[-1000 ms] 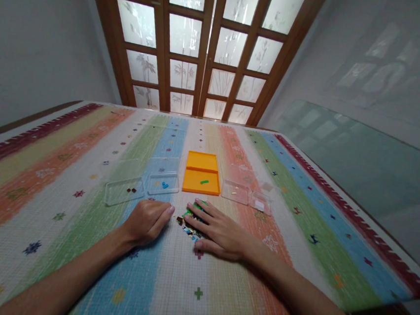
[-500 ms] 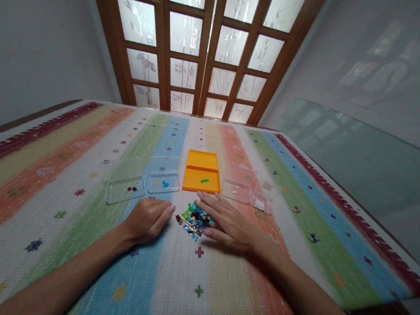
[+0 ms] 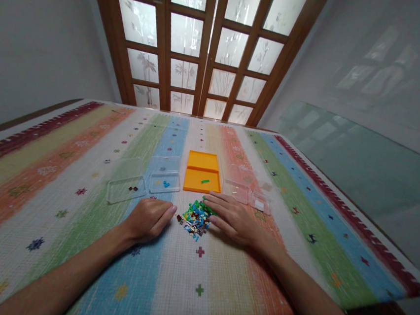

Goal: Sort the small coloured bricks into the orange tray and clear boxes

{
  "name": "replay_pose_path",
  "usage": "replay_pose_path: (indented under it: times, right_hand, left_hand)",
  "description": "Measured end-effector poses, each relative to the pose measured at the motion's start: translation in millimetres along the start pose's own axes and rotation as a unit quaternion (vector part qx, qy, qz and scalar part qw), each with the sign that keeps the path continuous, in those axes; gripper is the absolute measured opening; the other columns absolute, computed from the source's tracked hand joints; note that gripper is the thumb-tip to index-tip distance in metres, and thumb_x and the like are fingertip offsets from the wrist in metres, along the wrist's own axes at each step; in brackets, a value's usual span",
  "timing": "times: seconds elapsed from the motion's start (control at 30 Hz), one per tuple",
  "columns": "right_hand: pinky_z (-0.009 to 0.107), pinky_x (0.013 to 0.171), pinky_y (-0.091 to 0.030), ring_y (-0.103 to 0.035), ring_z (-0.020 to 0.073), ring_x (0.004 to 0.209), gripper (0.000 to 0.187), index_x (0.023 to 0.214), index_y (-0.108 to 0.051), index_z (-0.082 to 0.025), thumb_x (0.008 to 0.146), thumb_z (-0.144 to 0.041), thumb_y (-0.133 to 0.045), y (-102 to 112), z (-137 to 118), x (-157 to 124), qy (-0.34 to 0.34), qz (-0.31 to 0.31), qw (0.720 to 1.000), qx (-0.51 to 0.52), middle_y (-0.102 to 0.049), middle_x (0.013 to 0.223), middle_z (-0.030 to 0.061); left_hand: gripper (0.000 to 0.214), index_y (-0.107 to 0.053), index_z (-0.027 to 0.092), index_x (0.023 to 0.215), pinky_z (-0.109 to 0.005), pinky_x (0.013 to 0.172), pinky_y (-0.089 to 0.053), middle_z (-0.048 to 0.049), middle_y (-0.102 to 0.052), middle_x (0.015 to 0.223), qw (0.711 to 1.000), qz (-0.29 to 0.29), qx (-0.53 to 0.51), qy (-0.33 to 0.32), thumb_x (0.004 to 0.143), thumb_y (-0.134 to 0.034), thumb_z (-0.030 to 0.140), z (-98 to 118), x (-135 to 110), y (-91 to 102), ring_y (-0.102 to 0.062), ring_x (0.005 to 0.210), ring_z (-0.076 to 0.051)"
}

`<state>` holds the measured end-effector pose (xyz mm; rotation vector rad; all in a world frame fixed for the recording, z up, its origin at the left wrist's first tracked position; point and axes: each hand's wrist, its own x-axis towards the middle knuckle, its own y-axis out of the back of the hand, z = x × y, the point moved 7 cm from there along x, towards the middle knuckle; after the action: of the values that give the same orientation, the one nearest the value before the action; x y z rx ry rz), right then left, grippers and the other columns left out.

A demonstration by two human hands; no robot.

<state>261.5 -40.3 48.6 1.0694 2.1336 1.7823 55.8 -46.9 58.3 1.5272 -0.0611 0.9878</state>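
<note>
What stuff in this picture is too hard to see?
All in the head view:
- The pile of little pieces: too small to tell their shapes, and the right hand covers the pile's right edge.
- The left hand: curled with knuckles up, so anything inside is hidden.
- The pale bits in the right-hand clear box: too small to name.
- Both elbows: cut off by the bottom edge.

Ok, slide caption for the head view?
Left hand and right hand flank a pile of coloured pieces on a striped mat, orange tray beyond.
</note>
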Motion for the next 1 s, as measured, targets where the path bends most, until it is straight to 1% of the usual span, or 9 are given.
replay_pose_path:
  times: [0.13, 0.27, 0.33, 0.43, 0.57, 0.67, 0.77, 0.9, 1.0]
  right_hand:
    - [0.054, 0.115, -0.041, -0.048, 0.0274, 0.138, 0.044, 0.147, -0.054, -0.020, 0.106, -0.034, -0.046, -4, -4, 3, -0.001, -0.007, 1.000, -0.011, -0.058, 0.147, 0.0125]
    - [0.054, 0.117, -0.038, -0.040, 0.0279, 0.142, 0.043, 0.145, -0.057, -0.022, 0.106, -0.039, -0.046, -10, -11, 9, -0.007, -0.026, 1.000, -0.006, -0.050, 0.153, 0.0122]
    - [0.055, 0.117, -0.037, -0.038, 0.0285, 0.142, 0.043, 0.142, -0.059, -0.023, 0.106, -0.042, -0.046, -14, -15, 12, -0.003, -0.038, 0.999, -0.006, -0.048, 0.154, 0.0122]
    - [0.055, 0.116, -0.037, -0.040, 0.0293, 0.140, 0.043, 0.139, -0.061, -0.021, 0.106, -0.044, -0.045, -13, -16, 13, -0.007, -0.037, 0.999, -0.002, -0.051, 0.151, 0.0131]
    - [0.054, 0.115, -0.038, -0.041, 0.0297, 0.138, 0.042, 0.140, -0.061, -0.021, 0.106, -0.041, -0.047, -9, -17, 15, -0.018, -0.030, 0.999, 0.006, -0.052, 0.149, 0.0135]
    - [0.055, 0.114, -0.039, -0.042, 0.0303, 0.138, 0.040, 0.138, -0.063, -0.023, 0.104, -0.039, -0.050, -10, -22, 16, 0.004, -0.040, 0.999, 0.005, -0.053, 0.149, 0.0136]
    - [0.055, 0.113, -0.040, -0.044, 0.0306, 0.136, 0.037, 0.133, -0.066, -0.021, 0.104, -0.037, -0.050, -11, -24, 16, 0.021, -0.039, 0.999, 0.004, -0.057, 0.144, 0.0139]
    - [0.051, 0.110, -0.042, -0.048, 0.0288, 0.130, 0.034, 0.128, -0.068, -0.019, 0.105, -0.035, -0.048, -6, -21, 16, 0.007, -0.019, 1.000, 0.014, -0.061, 0.137, 0.0135]
    - [0.049, 0.110, -0.042, -0.049, 0.0275, 0.127, 0.034, 0.125, -0.069, -0.020, 0.106, -0.036, -0.047, -2, -23, 20, -0.004, -0.017, 1.000, 0.022, -0.061, 0.136, 0.0132]
  left_hand:
    - [0.044, -0.047, 0.021, 0.066, -0.029, 0.051, -0.036, 0.0026, -0.050, 0.053, 1.000, -0.001, 0.005, -0.001, 0.107, -0.031, 0.021, 0, 0, -0.3, -0.044, 0.045, -0.013]
    - [0.043, -0.047, 0.021, 0.066, -0.029, 0.051, -0.035, 0.0026, -0.051, 0.053, 1.000, 0.000, 0.001, -0.003, 0.106, -0.031, 0.020, 0, 1, -0.2, -0.044, 0.045, -0.013]
    - [0.043, -0.047, 0.021, 0.066, -0.029, 0.051, -0.035, 0.0024, -0.051, 0.053, 1.000, 0.000, -0.003, -0.001, 0.106, -0.031, 0.019, 0, 1, -0.1, -0.045, 0.045, -0.013]
    - [0.042, -0.048, 0.021, 0.066, -0.029, 0.051, -0.035, 0.0023, -0.051, 0.053, 1.000, -0.002, -0.007, 0.005, 0.106, -0.032, 0.020, -1, 1, -0.4, -0.045, 0.045, -0.013]
    - [0.043, -0.048, 0.021, 0.067, -0.029, 0.051, -0.037, 0.0022, -0.052, 0.054, 1.000, -0.007, -0.003, 0.005, 0.107, -0.031, 0.022, -1, 1, -1.4, -0.046, 0.046, -0.014]
    - [0.043, -0.050, 0.020, 0.068, -0.029, 0.051, -0.037, 0.0019, -0.053, 0.055, 1.000, -0.015, -0.006, 0.007, 0.106, -0.032, 0.021, -1, 1, -2.6, -0.047, 0.047, -0.014]
    - [0.042, -0.050, 0.020, 0.068, -0.029, 0.051, -0.038, 0.0021, -0.053, 0.055, 1.000, -0.013, -0.008, 0.009, 0.106, -0.032, 0.021, -1, 1, -2.5, -0.047, 0.047, -0.014]
    - [0.043, -0.049, 0.020, 0.067, -0.030, 0.051, -0.037, 0.0019, -0.053, 0.054, 1.000, -0.004, -0.003, 0.005, 0.106, -0.032, 0.021, -1, 1, -1.3, -0.047, 0.046, -0.014]
    - [0.043, -0.050, 0.020, 0.067, -0.029, 0.051, -0.037, 0.0019, -0.053, 0.054, 1.000, -0.004, -0.007, 0.006, 0.106, -0.032, 0.021, -1, 0, -1.4, -0.047, 0.046, -0.014]
